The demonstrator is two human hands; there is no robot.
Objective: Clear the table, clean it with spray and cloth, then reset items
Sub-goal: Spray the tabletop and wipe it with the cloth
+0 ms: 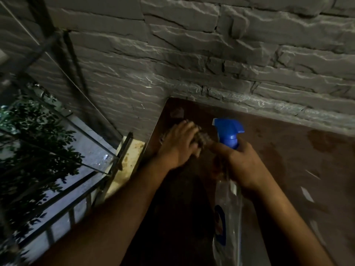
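Note:
A dark brown table [278, 150] stands against a grey stone wall. My right hand [242, 166] grips the neck of a clear spray bottle [228, 217] with a blue trigger head [229, 131]; the nozzle points left. My left hand [178, 146] presses a blurred cloth [203, 137] onto the table near its far left corner. The cloth is mostly hidden under the fingers. Wet patches show on the table top to the right.
The grey stone wall [211, 54] runs along the table's far edge. Left of the table are a metal railing [63, 192] and glass panels, with dark foliage [28, 141] beyond. A small dark mark [177, 113] lies at the table's far left corner.

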